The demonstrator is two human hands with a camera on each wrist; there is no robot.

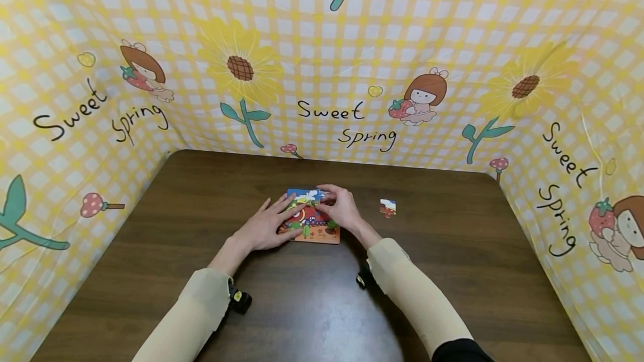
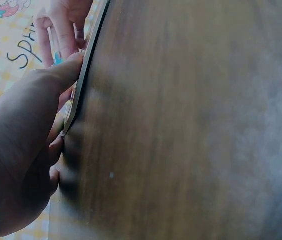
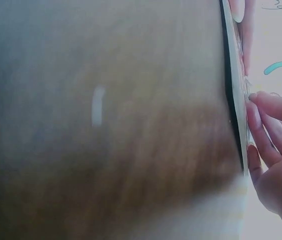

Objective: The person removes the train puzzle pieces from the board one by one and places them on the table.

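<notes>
A colourful jigsaw puzzle (image 1: 322, 234) in a flat board lies on the table, with blue at the top, a red picture in the middle and orange along the bottom. My left hand (image 1: 264, 227) rests spread over its left side, fingers nearly straight, thumb near the front edge. Over the upper right part, my right hand (image 1: 343, 208) bends its thumb and fingers together on a puzzle piece that they mostly cover. In the right wrist view the fingertips (image 3: 253, 97) meet at the board's surface. One loose puzzle piece (image 1: 388, 208), white, blue and red, lies apart to the right.
The brown wooden table (image 1: 443, 261) spreads around the puzzle. Yellow checked cloth (image 1: 322, 60) with printed flowers and lettering rises along the back and both sides. A small dark device (image 1: 240, 299) sits at the left wrist, another (image 1: 362, 278) at the right.
</notes>
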